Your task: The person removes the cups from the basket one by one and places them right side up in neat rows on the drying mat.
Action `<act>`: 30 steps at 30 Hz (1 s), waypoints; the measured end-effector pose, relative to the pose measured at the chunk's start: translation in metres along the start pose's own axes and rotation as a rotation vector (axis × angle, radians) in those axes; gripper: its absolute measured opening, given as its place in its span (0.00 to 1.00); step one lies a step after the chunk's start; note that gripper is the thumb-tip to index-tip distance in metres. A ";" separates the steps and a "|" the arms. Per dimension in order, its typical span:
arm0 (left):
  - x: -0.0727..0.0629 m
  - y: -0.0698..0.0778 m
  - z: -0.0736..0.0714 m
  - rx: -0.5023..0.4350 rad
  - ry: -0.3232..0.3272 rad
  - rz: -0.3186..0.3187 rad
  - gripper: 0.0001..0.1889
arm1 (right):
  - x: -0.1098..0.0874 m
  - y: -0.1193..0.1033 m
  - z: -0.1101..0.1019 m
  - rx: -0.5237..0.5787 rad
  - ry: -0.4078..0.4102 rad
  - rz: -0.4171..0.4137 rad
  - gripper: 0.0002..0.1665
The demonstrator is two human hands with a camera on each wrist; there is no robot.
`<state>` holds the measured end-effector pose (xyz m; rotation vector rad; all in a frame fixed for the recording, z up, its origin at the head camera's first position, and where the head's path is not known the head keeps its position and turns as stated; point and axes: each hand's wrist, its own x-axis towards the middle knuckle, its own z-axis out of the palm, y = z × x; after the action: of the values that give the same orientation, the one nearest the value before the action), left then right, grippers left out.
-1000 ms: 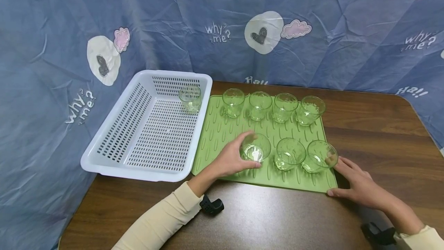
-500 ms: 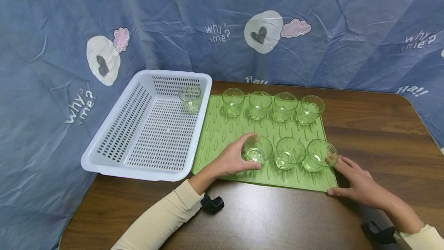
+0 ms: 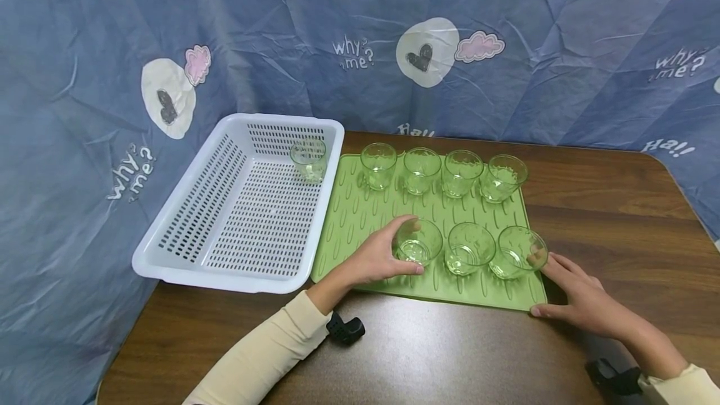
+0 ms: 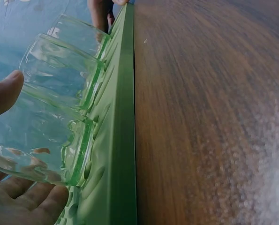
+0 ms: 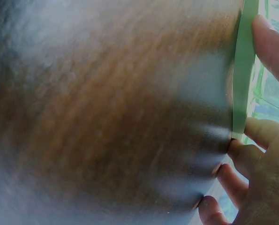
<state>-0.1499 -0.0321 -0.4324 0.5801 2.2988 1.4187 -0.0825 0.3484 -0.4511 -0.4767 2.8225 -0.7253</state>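
Observation:
My left hand (image 3: 371, 259) holds a clear drinking glass (image 3: 417, 244) between thumb and fingers, at the left end of the front row on a green ridged mat (image 3: 350, 236). In the left wrist view that glass (image 4: 33, 136) has its base right at the mat. To its right stand a second glass (image 3: 470, 249) and a third glass (image 3: 518, 252), both upright. My right hand (image 3: 585, 302) rests spread at the mat's front right corner, beside the third glass. The right wrist view shows its thumb (image 5: 270, 44) at the mat's edge (image 5: 242, 79), with fingertips down on the table.
Several more glasses (image 3: 422, 170) line the mat's back edge. A white slotted plastic basket (image 3: 225, 283) stands left of the mat with one glass (image 3: 309, 161) in its back right corner. Behind the wooden table (image 3: 439, 355) hangs a blue printed cloth (image 3: 315, 11).
My left hand has set the glass down on the mat, shifting it slightly right and toward me, then stayed still. My right hand has not moved.

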 end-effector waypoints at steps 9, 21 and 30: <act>-0.006 0.004 0.000 0.028 0.021 -0.006 0.55 | 0.001 0.001 -0.001 -0.006 0.000 -0.002 0.64; -0.056 0.032 -0.002 0.133 0.432 -0.025 0.37 | 0.001 0.002 -0.001 -0.008 0.014 -0.014 0.63; -0.079 0.074 -0.052 0.144 0.433 0.093 0.29 | 0.002 0.002 0.000 -0.015 0.001 -0.016 0.61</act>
<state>-0.0989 -0.0825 -0.3362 0.4600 2.7612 1.5542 -0.0846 0.3498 -0.4525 -0.5024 2.8303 -0.7077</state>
